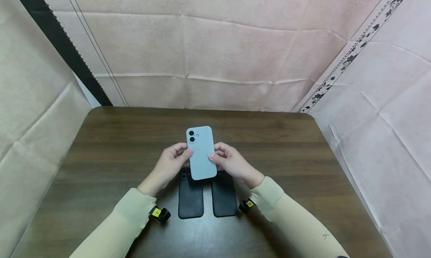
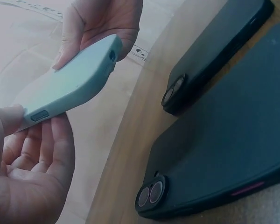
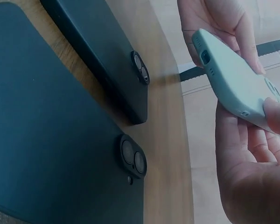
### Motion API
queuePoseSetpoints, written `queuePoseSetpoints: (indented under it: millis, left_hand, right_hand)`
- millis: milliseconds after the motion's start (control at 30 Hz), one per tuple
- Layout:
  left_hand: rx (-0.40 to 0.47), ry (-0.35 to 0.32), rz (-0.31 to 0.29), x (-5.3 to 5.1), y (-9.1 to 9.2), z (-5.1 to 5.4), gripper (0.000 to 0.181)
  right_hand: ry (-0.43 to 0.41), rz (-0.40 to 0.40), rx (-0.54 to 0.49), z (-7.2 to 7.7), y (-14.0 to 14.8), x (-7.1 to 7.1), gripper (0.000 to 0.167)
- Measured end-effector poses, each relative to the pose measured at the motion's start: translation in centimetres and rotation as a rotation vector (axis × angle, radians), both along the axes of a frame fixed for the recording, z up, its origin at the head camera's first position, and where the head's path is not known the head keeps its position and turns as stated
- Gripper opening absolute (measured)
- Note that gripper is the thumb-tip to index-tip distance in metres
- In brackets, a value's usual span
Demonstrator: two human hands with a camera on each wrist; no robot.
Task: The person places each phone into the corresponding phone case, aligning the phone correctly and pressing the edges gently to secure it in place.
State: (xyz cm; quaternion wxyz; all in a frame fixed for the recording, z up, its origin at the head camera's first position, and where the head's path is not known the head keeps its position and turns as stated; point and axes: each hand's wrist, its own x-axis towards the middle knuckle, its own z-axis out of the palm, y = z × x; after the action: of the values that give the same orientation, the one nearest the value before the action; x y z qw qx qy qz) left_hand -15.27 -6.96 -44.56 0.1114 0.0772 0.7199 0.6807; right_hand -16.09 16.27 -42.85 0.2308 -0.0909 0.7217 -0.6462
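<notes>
A light blue phone (image 1: 202, 157), apparently in a soft case, is held up by both hands above the table, its back with two lenses facing the head camera. My left hand (image 1: 171, 160) pinches its left edge, thumb on the back and fingers behind. On the opposite edge my right hand (image 1: 232, 162) grips it the same way. In the right wrist view the phone's bottom end (image 3: 206, 57) shows its port opening. Two black phones lie back up below it, a left one (image 1: 190, 200) and a right one (image 1: 224, 198); the raised phone and hands partly cover their top ends in the head view.
The brown wooden table (image 1: 118, 168) has rounded far corners. Pale creased cloth (image 1: 229, 52) hangs behind it and at both sides. A black camera sits on the left wrist (image 1: 159, 214) and another on the right wrist (image 1: 247, 205).
</notes>
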Motion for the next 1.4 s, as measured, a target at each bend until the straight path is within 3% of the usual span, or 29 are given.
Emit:
queuePoseSetpoints:
  millis: [167,367,567,800,1000,1100,1400]
  left_hand:
    - [0.002,0.002,-0.026,0.1,-0.3,0.2,0.032]
    - [0.001,-0.015,-0.026,0.4,-0.9,0.2,0.034]
    - [-0.057,-0.062,0.003,1.1,-2.2,-0.2,0.036]
    - [-0.117,-0.107,-0.006,2.2,-4.5,-1.1,0.039]
    - [-0.151,-0.169,-0.007,3.2,-6.5,-1.6,0.042]
    - [-0.211,-0.170,0.003,3.7,-7.2,-1.6,0.039]
    - [-0.496,-0.085,0.042,4.7,-8.3,-1.1,0.026]
  right_hand:
    - [0.002,0.010,0.000,0.7,-0.3,0.3,0.024]
    - [0.009,0.018,-0.023,-0.2,-0.8,0.1,0.027]
    - [0.100,0.002,0.068,-0.9,-1.9,0.2,0.024]
    - [0.118,-0.026,0.105,-1.3,-4.1,0.9,0.021]
    - [0.142,0.002,0.257,-1.2,-6.1,1.5,0.020]
    - [0.141,0.022,0.295,-1.3,-7.2,1.8,0.016]
    - [0.129,0.063,0.387,-2.3,-10.1,2.2,0.018]
